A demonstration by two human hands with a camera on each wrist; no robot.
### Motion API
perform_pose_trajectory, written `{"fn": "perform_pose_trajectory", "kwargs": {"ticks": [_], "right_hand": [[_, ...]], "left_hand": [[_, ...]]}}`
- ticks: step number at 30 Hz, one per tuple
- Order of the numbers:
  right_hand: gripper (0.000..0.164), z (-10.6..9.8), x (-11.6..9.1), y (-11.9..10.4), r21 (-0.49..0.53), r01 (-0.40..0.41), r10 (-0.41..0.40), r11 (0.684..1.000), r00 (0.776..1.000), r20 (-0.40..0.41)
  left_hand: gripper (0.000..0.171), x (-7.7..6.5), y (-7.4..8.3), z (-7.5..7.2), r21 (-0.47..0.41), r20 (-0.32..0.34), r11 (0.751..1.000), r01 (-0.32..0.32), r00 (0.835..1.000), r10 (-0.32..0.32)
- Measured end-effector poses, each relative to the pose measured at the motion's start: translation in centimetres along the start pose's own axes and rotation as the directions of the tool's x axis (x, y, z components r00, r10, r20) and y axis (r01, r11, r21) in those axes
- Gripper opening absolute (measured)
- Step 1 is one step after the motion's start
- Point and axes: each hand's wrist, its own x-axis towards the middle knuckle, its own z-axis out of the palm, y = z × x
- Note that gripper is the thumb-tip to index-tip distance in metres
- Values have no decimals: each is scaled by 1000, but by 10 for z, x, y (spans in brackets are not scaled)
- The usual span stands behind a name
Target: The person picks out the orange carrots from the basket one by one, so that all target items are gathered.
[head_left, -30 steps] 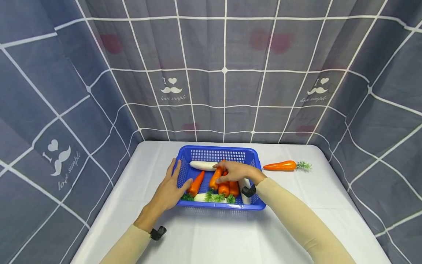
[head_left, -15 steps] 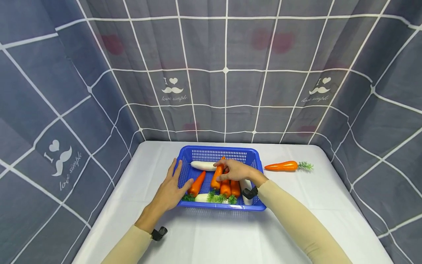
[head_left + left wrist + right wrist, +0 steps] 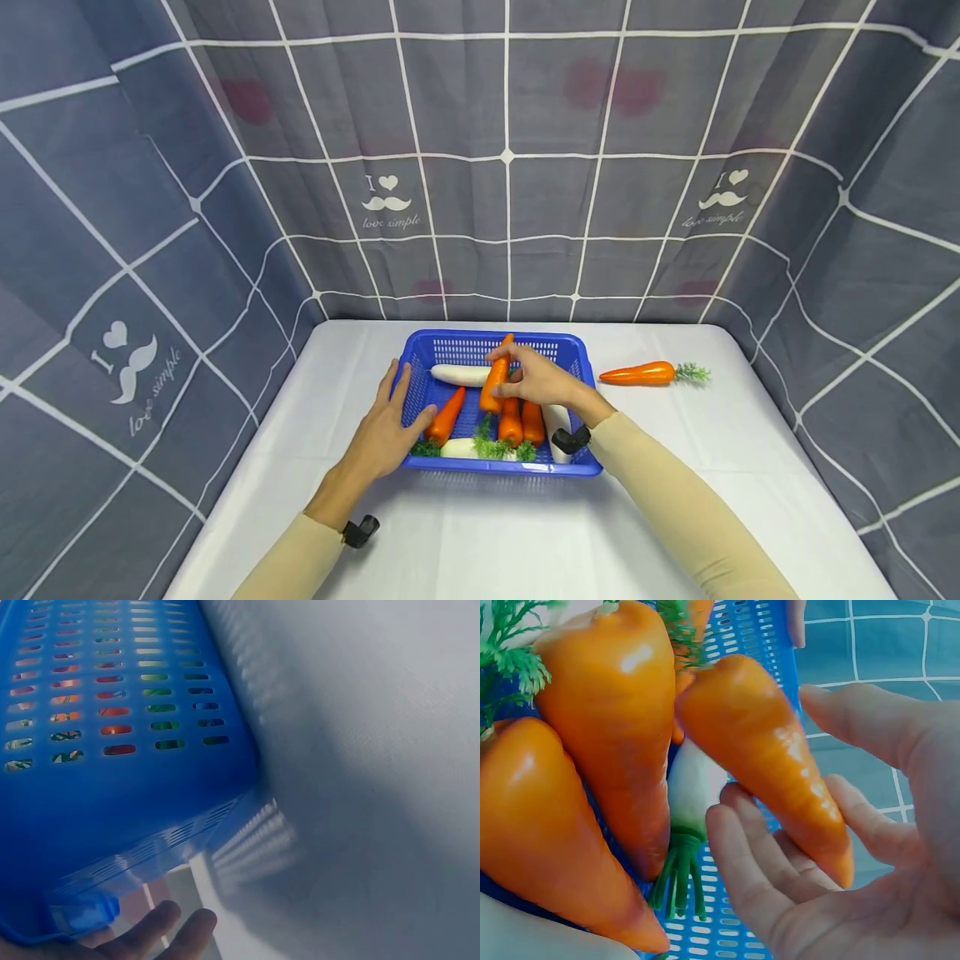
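My right hand (image 3: 542,379) holds a carrot (image 3: 495,385) over the middle of a blue plastic basket (image 3: 517,469). In the right wrist view the fingers lie on both sides of this orange carrot (image 3: 761,742), towards its narrow tip, and its thick end points away from the palm. Two more carrots (image 3: 511,423) lie just beside it in the basket, and another carrot (image 3: 446,419) rests at the left. With fingers stretched out, my left hand (image 3: 382,433) is at the basket's left rim; its fingertips (image 3: 191,930) show beside the rim in the left wrist view.
White radishes lie in the basket: one radish (image 3: 457,375) at the back, one radish (image 3: 557,433) along the right wall, one radish (image 3: 456,448) at the front. A loose carrot (image 3: 645,374) with green leaves lies on the white table (image 3: 525,542), right of the basket. Grey checked curtains (image 3: 465,192) surround the table.
The right hand has drawn the carrot up and slightly back from among the others. The left hand stays at the basket's left rim.
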Motion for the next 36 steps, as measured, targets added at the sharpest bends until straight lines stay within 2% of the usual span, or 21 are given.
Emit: {"fn": "perform_pose_trajectory", "kwargs": {"ticks": [6,13,24,31,36], "right_hand": [[59,-4,-4,-2,-5,13,-13,1000,994,-104],[52,-8,-10,-3,37,13,-7,999,984,-180],[55,-19,-17,-3,70,84,-65,994,967,-247],[42,-31,-24,0,116,132,-94,984,953,-289],[43,-43,-32,4,141,164,-113,976,944,-309]], "left_hand": [[99,2,1,-1,-8,-3,1000,-5,1000,5],[99,3,2,1,-19,-3,1000,4,1000,-4],[99,1,1,2,-20,5,1000,10,1000,-9],[98,2,1,1,-24,6,1000,12,1000,-12],[98,2,0,0,-26,11,1000,14,1000,-14]]}}
